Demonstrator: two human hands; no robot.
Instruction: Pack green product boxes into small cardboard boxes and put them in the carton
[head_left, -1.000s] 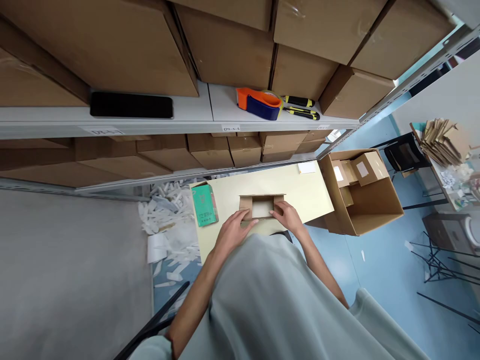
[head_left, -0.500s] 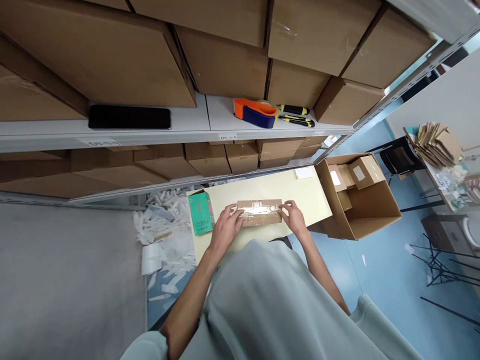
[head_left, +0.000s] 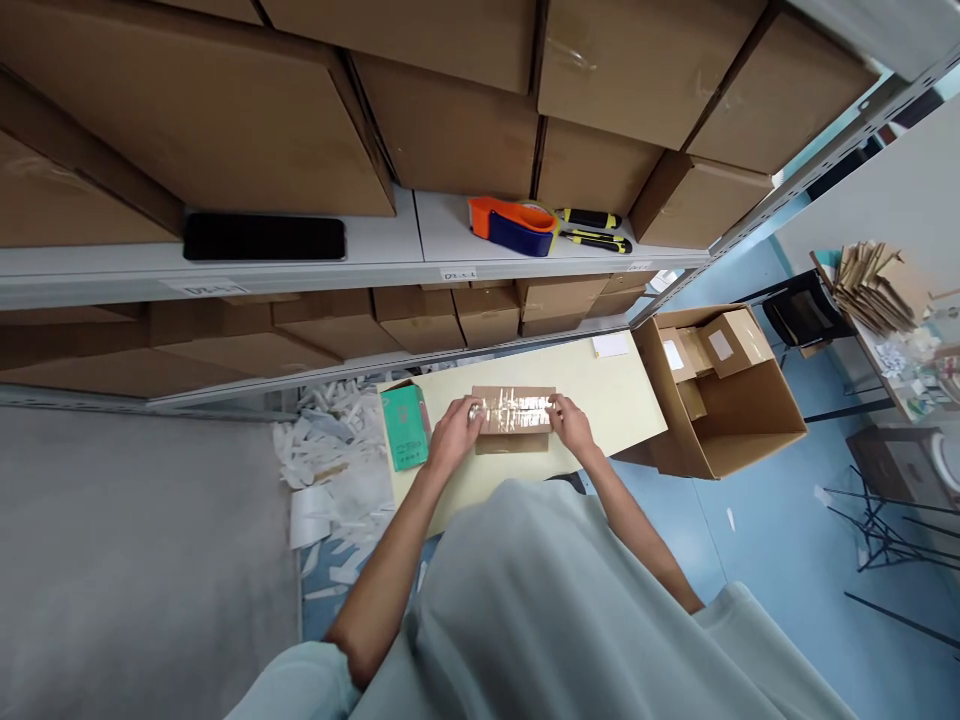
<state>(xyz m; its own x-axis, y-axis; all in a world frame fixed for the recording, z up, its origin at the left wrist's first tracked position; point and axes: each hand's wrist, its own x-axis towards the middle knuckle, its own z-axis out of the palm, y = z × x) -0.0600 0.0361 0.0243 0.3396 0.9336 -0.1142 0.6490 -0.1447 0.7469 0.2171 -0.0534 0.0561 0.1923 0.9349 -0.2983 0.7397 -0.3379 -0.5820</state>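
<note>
A small brown cardboard box point(head_left: 514, 420) with shiny clear tape across its top rests on the pale yellow table point(head_left: 607, 395). My left hand point(head_left: 455, 436) clasps its left end with curled fingers. My right hand point(head_left: 571, 424) clasps its right end. A green packet point(head_left: 404, 440) lies on the table just left of my left hand.
An open carton point(head_left: 739, 420) holding smaller boxes stands right of the table. On the shelf above lie an orange-and-blue tape dispenser point(head_left: 511, 223), two yellow-black cutters point(head_left: 592, 230) and a black phone point(head_left: 264, 237). White paper scraps point(head_left: 330, 470) litter the floor at left.
One second ago the box lay open with its flaps up. It is now shut and taped, and both hands have moved from its near edge to its two ends.
</note>
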